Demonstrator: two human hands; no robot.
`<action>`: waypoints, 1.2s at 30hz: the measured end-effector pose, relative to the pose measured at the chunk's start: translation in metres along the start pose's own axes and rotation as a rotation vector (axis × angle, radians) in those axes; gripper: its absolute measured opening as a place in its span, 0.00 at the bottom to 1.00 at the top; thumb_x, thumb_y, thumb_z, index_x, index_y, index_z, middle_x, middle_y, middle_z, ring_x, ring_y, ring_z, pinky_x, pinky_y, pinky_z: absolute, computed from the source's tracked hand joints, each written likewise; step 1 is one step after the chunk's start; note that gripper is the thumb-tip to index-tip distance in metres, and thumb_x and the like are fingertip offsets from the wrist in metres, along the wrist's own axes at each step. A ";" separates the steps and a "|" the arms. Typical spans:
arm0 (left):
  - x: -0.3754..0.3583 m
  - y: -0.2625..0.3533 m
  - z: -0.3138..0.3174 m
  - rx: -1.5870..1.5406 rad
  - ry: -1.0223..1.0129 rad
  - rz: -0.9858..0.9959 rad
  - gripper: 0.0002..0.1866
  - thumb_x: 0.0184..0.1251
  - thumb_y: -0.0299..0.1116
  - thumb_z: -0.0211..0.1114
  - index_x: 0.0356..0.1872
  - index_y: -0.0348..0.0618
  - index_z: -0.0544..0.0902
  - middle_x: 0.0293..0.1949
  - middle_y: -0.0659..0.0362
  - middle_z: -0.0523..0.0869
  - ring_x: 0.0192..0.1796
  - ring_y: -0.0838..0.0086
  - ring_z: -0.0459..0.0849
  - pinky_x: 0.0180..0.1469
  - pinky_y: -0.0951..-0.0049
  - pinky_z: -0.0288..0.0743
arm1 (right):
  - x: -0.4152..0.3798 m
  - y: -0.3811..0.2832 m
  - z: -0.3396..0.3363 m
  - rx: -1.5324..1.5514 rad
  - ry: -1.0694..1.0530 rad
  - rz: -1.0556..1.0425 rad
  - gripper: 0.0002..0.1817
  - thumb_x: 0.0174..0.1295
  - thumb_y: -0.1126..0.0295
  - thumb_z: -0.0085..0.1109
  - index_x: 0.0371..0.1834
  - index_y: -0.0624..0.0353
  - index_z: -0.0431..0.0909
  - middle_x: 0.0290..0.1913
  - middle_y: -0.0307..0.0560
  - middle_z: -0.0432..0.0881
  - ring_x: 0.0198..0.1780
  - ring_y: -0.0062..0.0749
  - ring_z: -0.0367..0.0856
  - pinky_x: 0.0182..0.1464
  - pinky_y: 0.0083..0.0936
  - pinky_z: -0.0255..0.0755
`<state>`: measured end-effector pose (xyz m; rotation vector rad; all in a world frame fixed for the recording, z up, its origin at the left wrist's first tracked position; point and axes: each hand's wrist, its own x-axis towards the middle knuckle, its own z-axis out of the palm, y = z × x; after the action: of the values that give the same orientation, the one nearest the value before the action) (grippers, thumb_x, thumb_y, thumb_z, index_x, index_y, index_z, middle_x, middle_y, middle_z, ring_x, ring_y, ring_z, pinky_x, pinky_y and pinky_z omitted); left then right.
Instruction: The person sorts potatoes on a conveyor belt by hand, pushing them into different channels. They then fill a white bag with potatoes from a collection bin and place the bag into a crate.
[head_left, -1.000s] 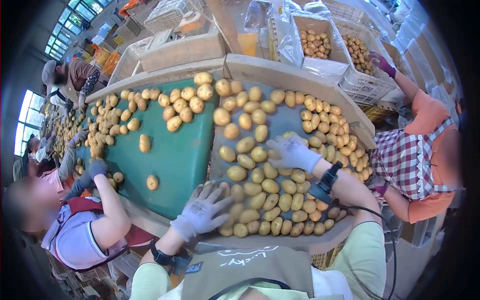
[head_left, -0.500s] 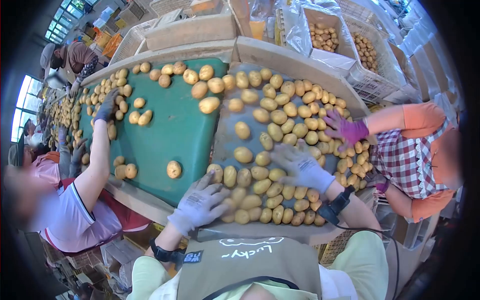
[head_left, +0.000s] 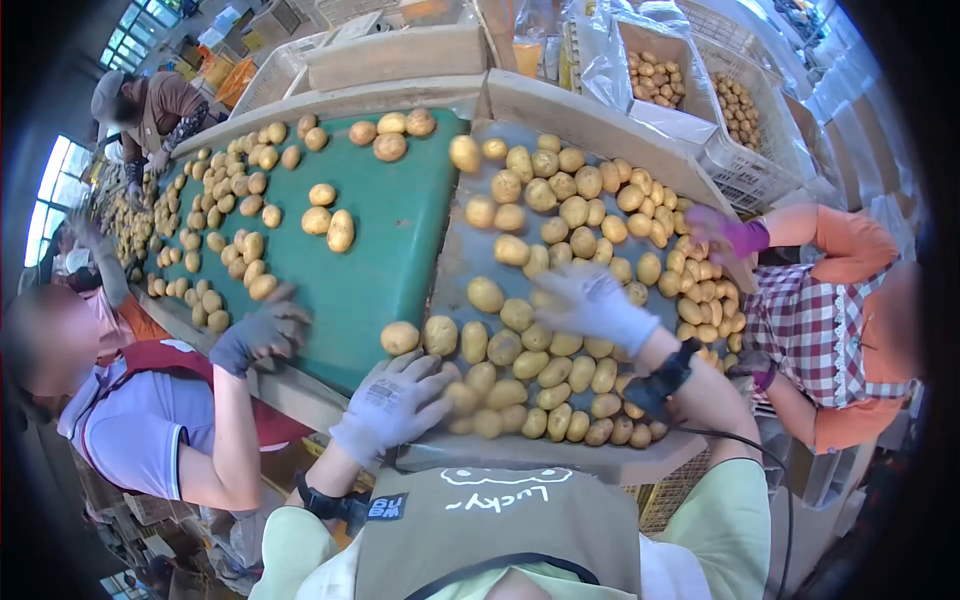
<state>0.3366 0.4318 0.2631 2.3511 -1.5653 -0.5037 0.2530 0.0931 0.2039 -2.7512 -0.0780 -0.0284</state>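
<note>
Potatoes lie spread over a grey sorting surface in front of me. My left hand, in a pale work glove, rests at its near left corner with fingers stretched out. The fingertips are right beside potatoes along the near edge, and one potato lies just beyond them on the green belt. Over the middle of the grey surface, my right hand, in a matching glove, reaches out with fingers apart, blurred by motion. It overlaps several potatoes in this view and grips none.
At the right stands a person in a checked apron, one purple glove near the rim. A person's dark-gloved hand is over the belt's near edge at left. Beyond the raised wooden edge stand crates of potatoes.
Potatoes on the green belt have shifted right, towards the grey surface. The dark-gloved hand has come back to the near edge. My right hand has shifted slightly left; my left hand has barely moved.
</note>
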 end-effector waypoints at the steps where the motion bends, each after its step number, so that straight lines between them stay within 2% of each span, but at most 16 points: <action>1: 0.005 0.001 -0.002 -0.016 -0.014 -0.033 0.21 0.72 0.45 0.67 0.60 0.48 0.89 0.60 0.53 0.87 0.69 0.50 0.81 0.68 0.50 0.76 | 0.011 -0.001 -0.037 -0.336 0.010 -0.018 0.19 0.68 0.57 0.61 0.52 0.61 0.80 0.38 0.56 0.86 0.41 0.47 0.88 0.37 0.50 0.80; 2: 0.005 0.003 -0.002 -0.037 -0.034 -0.069 0.21 0.72 0.46 0.66 0.60 0.48 0.89 0.60 0.53 0.87 0.68 0.52 0.82 0.67 0.51 0.77 | 0.014 -0.005 -0.054 -0.327 -0.007 -0.026 0.19 0.68 0.57 0.61 0.52 0.61 0.80 0.38 0.56 0.86 0.41 0.47 0.88 0.37 0.50 0.80; 5: 0.011 0.000 -0.002 -0.036 -0.057 -0.055 0.20 0.74 0.46 0.66 0.59 0.48 0.90 0.60 0.52 0.88 0.66 0.53 0.83 0.66 0.54 0.78 | 0.027 -0.005 -0.093 0.187 0.815 0.001 0.15 0.62 0.60 0.65 0.45 0.59 0.81 0.36 0.53 0.86 0.44 0.48 0.86 0.46 0.41 0.78; 8: 0.018 -0.002 0.000 -0.025 -0.066 -0.038 0.20 0.74 0.46 0.65 0.58 0.48 0.90 0.60 0.52 0.88 0.65 0.53 0.83 0.66 0.54 0.78 | 0.008 -0.058 -0.015 -0.156 -0.273 -0.101 0.24 0.62 0.58 0.68 0.60 0.56 0.82 0.45 0.56 0.85 0.49 0.48 0.83 0.60 0.56 0.70; 10: 0.019 -0.001 -0.004 -0.011 -0.071 -0.032 0.20 0.74 0.46 0.65 0.58 0.48 0.90 0.60 0.52 0.88 0.65 0.53 0.83 0.66 0.54 0.78 | -0.026 -0.066 0.067 -0.177 0.084 -0.157 0.29 0.60 0.52 0.71 0.62 0.54 0.82 0.42 0.51 0.83 0.48 0.46 0.81 0.65 0.59 0.64; 14: 0.014 0.001 -0.016 -0.020 -0.062 -0.047 0.20 0.74 0.46 0.65 0.59 0.49 0.90 0.60 0.52 0.88 0.66 0.51 0.83 0.67 0.52 0.78 | -0.005 -0.039 0.002 0.071 0.150 -0.366 0.23 0.57 0.54 0.69 0.53 0.52 0.84 0.33 0.44 0.81 0.44 0.44 0.82 0.69 0.59 0.62; 16: 0.015 -0.001 -0.021 -0.014 -0.053 -0.019 0.20 0.73 0.46 0.66 0.59 0.48 0.90 0.59 0.52 0.88 0.66 0.49 0.83 0.66 0.51 0.78 | 0.020 -0.029 -0.066 -0.300 0.137 0.031 0.22 0.54 0.58 0.72 0.51 0.55 0.84 0.34 0.46 0.82 0.44 0.48 0.81 0.62 0.55 0.66; 17: 0.015 0.000 -0.021 -0.016 -0.059 -0.007 0.20 0.73 0.46 0.66 0.59 0.48 0.90 0.59 0.52 0.88 0.66 0.49 0.83 0.66 0.51 0.78 | 0.016 0.021 -0.065 -0.086 0.639 0.090 0.25 0.56 0.64 0.73 0.57 0.57 0.83 0.41 0.49 0.85 0.45 0.52 0.81 0.57 0.53 0.69; 18: 0.017 0.001 -0.022 -0.027 -0.080 -0.009 0.20 0.73 0.46 0.65 0.59 0.48 0.90 0.58 0.52 0.89 0.65 0.48 0.83 0.67 0.52 0.78 | 0.018 0.044 -0.083 -0.328 0.824 0.201 0.40 0.63 0.56 0.69 0.80 0.54 0.70 0.70 0.62 0.79 0.68 0.58 0.77 0.72 0.62 0.62; 19: 0.020 0.001 -0.025 -0.036 -0.096 -0.012 0.20 0.73 0.46 0.65 0.59 0.48 0.90 0.58 0.51 0.89 0.65 0.48 0.83 0.67 0.52 0.78 | 0.017 0.047 -0.086 -0.341 0.831 0.206 0.40 0.63 0.56 0.69 0.80 0.54 0.70 0.70 0.62 0.79 0.68 0.58 0.77 0.72 0.62 0.62; 22: 0.018 0.002 -0.036 -0.064 -0.094 0.003 0.20 0.72 0.44 0.66 0.57 0.46 0.90 0.56 0.51 0.89 0.64 0.48 0.84 0.67 0.52 0.78 | 0.011 0.053 -0.036 -0.077 0.476 0.277 0.44 0.66 0.47 0.66 0.84 0.50 0.65 0.75 0.60 0.74 0.74 0.56 0.72 0.79 0.62 0.54; 24: 0.012 0.008 -0.047 -0.055 -0.049 0.043 0.19 0.71 0.43 0.67 0.56 0.45 0.90 0.55 0.52 0.90 0.63 0.49 0.85 0.66 0.53 0.78 | 0.009 0.008 -0.018 -0.050 -0.232 0.184 0.39 0.69 0.45 0.63 0.80 0.49 0.70 0.71 0.58 0.75 0.76 0.55 0.70 0.77 0.66 0.56; 25: 0.007 0.011 -0.057 -0.044 -0.009 0.076 0.18 0.70 0.41 0.68 0.55 0.44 0.89 0.54 0.52 0.90 0.62 0.50 0.85 0.66 0.53 0.77 | -0.002 -0.010 -0.011 -0.168 0.124 0.039 0.38 0.66 0.48 0.65 0.77 0.53 0.72 0.54 0.60 0.85 0.61 0.58 0.83 0.64 0.51 0.75; 27: -0.005 0.014 -0.076 -0.117 0.065 0.067 0.17 0.67 0.37 0.70 0.54 0.42 0.89 0.52 0.53 0.90 0.60 0.52 0.86 0.65 0.52 0.78 | 0.024 0.018 -0.028 0.245 -0.119 0.273 0.35 0.68 0.52 0.64 0.76 0.52 0.73 0.54 0.64 0.87 0.56 0.60 0.86 0.59 0.49 0.79; 29: -0.019 0.011 -0.092 -0.053 0.218 -0.022 0.16 0.64 0.34 0.71 0.51 0.41 0.90 0.48 0.54 0.91 0.56 0.54 0.87 0.62 0.53 0.79 | 0.048 0.052 -0.035 0.322 0.307 0.321 0.31 0.70 0.58 0.62 0.74 0.56 0.74 0.56 0.66 0.88 0.56 0.58 0.88 0.59 0.48 0.81; 36: -0.092 -0.015 -0.054 0.056 0.451 -0.266 0.19 0.61 0.30 0.69 0.54 0.40 0.89 0.52 0.50 0.91 0.59 0.49 0.86 0.70 0.47 0.74 | 0.083 0.083 -0.030 0.069 -0.058 0.593 0.31 0.67 0.49 0.63 0.66 0.60 0.78 0.53 0.66 0.88 0.55 0.59 0.88 0.59 0.55 0.78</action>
<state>0.3392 0.5238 0.3179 2.5004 -1.0856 0.0278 0.3405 0.0090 0.2024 -2.5959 0.7023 0.2099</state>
